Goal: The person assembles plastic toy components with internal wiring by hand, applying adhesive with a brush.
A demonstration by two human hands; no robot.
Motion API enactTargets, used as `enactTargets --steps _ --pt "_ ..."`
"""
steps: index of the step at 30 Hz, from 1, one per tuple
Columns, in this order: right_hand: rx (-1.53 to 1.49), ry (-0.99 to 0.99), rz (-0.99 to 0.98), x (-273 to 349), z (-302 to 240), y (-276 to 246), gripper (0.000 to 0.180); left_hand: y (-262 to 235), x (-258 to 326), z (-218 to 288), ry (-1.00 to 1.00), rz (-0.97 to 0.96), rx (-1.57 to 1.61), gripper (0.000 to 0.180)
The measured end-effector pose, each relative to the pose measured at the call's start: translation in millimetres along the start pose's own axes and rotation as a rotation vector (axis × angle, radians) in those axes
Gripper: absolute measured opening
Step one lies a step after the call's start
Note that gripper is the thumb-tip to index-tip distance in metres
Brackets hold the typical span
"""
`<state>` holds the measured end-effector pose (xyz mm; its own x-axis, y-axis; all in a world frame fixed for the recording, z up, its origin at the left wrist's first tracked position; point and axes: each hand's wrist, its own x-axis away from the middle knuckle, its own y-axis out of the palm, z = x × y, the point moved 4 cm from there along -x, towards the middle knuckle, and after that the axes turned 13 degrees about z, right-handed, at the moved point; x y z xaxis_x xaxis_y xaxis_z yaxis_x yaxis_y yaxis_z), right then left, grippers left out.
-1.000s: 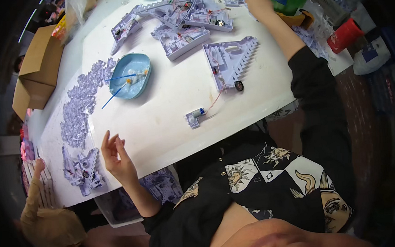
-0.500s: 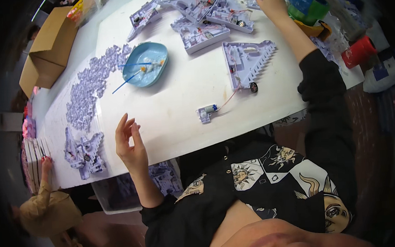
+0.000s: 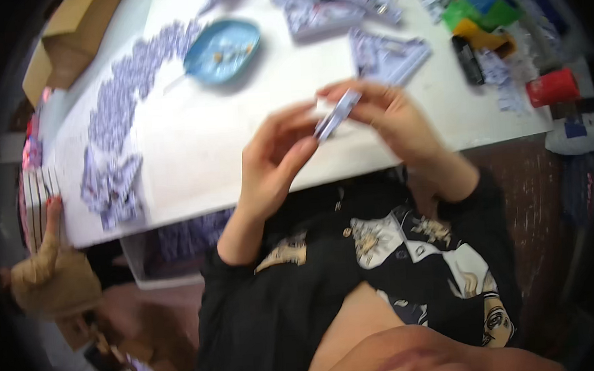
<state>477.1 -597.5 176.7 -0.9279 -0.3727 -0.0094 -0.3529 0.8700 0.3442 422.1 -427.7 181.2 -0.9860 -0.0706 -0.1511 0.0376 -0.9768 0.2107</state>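
Hands (image 3: pixel 268 156) grip blurred lavender piece (image 3: pixel 337 115), partly covered; exact shape unclear.

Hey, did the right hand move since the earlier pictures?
Yes. Judged against the table, the right hand has come from the far right part toward the near edge, beside the left hand.

Toward one o'clock, the held piece (image 3: pixel 339 113) is showing pale plastic, blurred but catching light; farther out, the triangular housing (image 3: pixel 398 60) is presenting smooth, fairly matt plastic. At eleven, the blue dish (image 3: pixel 218 71) is gleaming like glossy plastic. At ten, the small parts (image 3: pixel 116 105) are looking like hard plastic, and the box (image 3: pixel 74 49) is displaying matt cardboard. At twelve, the tabletop (image 3: pixel 290 74) is appearing smooth. At six, the shirt (image 3: pixel 270 309) is hanging as soft, matt cloth.
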Motion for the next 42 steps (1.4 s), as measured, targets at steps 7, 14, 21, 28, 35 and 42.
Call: enactTargets --steps 7,14,21,28,35,42 --pt "-0.21 -0.049 0.121 7 34 10 0.017 -2 7 -20 0.04 0.075 0.102 0.027" --pt "-0.053 -0.211 0.126 17 37 17 0.03 -13 19 -9 0.392 0.208 -0.365 0.023" --pt "0.412 -0.623 0.309 43 -5 3 0.044 -37 9 10 0.838 0.29 -1.077 0.028" --pt "0.711 -0.763 0.354 52 0 -18 0.035 -50 16 -9 0.694 0.141 -1.218 0.023" --pt "0.807 -0.797 0.378 58 9 -28 0.034 -67 1 -22 0.491 0.008 -0.952 0.018" --pt "0.94 -0.922 0.307 52 21 -23 0.027 -71 -8 -17 0.403 -0.035 -0.894 0.021"
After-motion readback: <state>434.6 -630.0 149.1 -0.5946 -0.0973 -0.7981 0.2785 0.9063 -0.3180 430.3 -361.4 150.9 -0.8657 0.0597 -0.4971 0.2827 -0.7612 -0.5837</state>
